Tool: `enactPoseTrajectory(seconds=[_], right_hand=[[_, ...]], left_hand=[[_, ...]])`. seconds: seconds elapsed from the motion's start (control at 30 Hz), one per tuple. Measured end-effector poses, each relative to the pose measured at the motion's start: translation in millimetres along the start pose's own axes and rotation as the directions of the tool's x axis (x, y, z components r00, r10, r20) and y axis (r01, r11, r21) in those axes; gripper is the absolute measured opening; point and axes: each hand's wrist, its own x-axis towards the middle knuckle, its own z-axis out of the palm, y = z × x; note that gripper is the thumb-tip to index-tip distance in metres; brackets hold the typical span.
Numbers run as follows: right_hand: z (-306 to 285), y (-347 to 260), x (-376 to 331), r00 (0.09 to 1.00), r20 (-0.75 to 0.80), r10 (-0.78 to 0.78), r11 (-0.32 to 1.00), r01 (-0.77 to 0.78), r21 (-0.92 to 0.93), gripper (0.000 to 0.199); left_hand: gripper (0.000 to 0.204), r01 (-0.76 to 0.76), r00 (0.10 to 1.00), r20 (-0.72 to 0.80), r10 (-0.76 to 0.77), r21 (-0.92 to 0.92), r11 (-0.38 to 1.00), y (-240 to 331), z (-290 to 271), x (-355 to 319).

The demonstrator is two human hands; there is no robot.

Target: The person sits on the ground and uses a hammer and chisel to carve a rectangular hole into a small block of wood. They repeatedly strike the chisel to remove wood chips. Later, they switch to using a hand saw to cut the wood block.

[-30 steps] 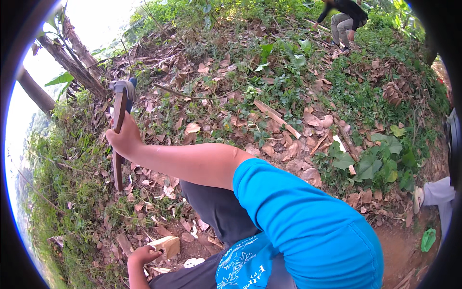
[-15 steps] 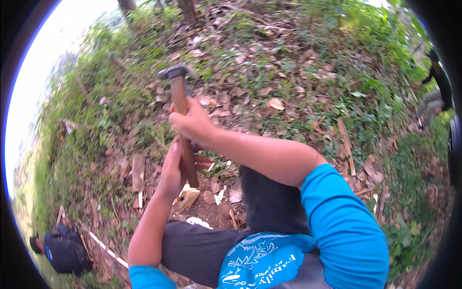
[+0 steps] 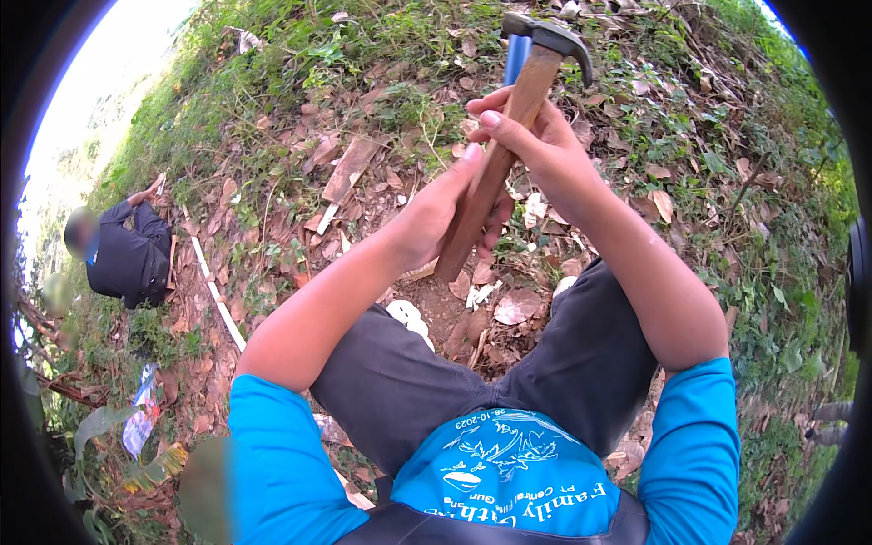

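A claw hammer [image 3: 477,204] with a dark metal head and brown wooden handle slants up in front of me, its head at the far end. My right hand [image 3: 556,154] is closed round the upper handle, thumb laid across it. Lower down, my left hand [image 3: 429,216] wraps the handle, its fingertips showing past the right side. A blue rod-like piece [image 3: 517,59] stands beside the hammer head; its lower part is hidden behind the handle and right hand, so I cannot tell its kind.
Between my spread knees lie bare soil [image 3: 459,327] and pale chips [image 3: 481,295]. A flat wooden piece [image 3: 352,170] rests on the leaves ahead. A long white strip [image 3: 215,291] lies left, near a crouching person [image 3: 132,250]. A colourful wrapper [image 3: 141,413] is nearer.
The view has swung left, bringing the crouching person farther into the picture. The hammer now appears farther right and higher, leaning right, with both hands still on it.
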Motion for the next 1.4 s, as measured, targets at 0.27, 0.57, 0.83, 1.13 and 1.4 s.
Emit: enactPoseTrajectory(seconds=[0.27, 0.57, 0.83, 1.13, 1.4], right_hand=[[2, -2, 7, 0.982, 0.185, 0.042, 0.983, -0.073, 0.166, 0.040], [-62, -51, -15, 0.923, -0.380, 0.055, 0.970, 0.041, 0.240, 0.020], [-174, -74, -84, 0.338, -0.930, 0.144, 0.891, 0.365, 0.270, 0.021], [-282, -2, -326, -0.161, -0.971, 0.179, 0.971, 0.189, 0.148, 0.011], [-302, 5, -564, -0.505, -0.863, -0.016, 0.972, -0.212, 0.106, 0.026]], left_hand=[[0.045, -0.198, 0.969, -0.155, 0.191, -0.034, 0.980, -12, -2, 13], [0.023, -0.268, 0.922, -0.318, 0.220, -0.114, 0.957, -19, -76, 28], [0.023, -0.240, 0.908, -0.359, 0.215, -0.026, 0.971, -12, -78, 9], [0.023, -0.144, 0.950, -0.274, 0.152, 0.049, 0.988, -24, -55, 2], [0.023, -0.109, 0.968, -0.224, 0.113, 0.029, 0.994, -37, -53, 10]])
